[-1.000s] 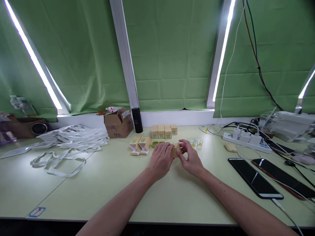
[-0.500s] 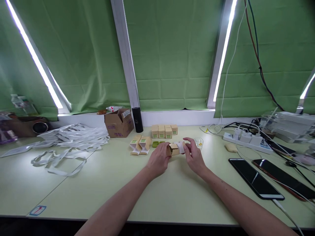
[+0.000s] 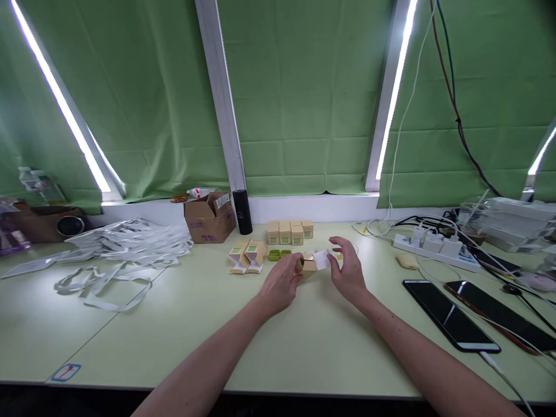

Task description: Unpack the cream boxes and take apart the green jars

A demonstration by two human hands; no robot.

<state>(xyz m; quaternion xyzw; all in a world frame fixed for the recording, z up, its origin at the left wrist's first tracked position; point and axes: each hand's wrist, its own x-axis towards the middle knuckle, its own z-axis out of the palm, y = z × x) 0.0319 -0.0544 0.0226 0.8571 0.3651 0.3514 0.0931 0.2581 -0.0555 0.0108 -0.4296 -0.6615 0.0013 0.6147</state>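
My left hand (image 3: 281, 282) grips a small tan cardboard box (image 3: 309, 267), which lies on its side with a white inner flap (image 3: 322, 260) sticking out to the right. Just right of that flap is my right hand (image 3: 347, 271), thumb and fingers apart and holding nothing. Behind it a small clear container (image 3: 357, 249) is partly hidden. Two green pieces (image 3: 280, 254) sit beyond my left hand. To their left stand two opened tan boxes (image 3: 248, 256) with their flaps out. Several closed tan boxes (image 3: 290, 231) form a group farther back.
A brown carton (image 3: 210, 218) and a black cylinder (image 3: 242, 212) stand by the wall. White straps (image 3: 130, 243) are heaped at left. On the right are a power strip (image 3: 436, 252) with cables, a phone (image 3: 450, 316) and another dark phone (image 3: 499, 313).
My right hand has let go of the box's white flap and drawn slightly right, fingers spreading. The left hand keeps its hold on the box.
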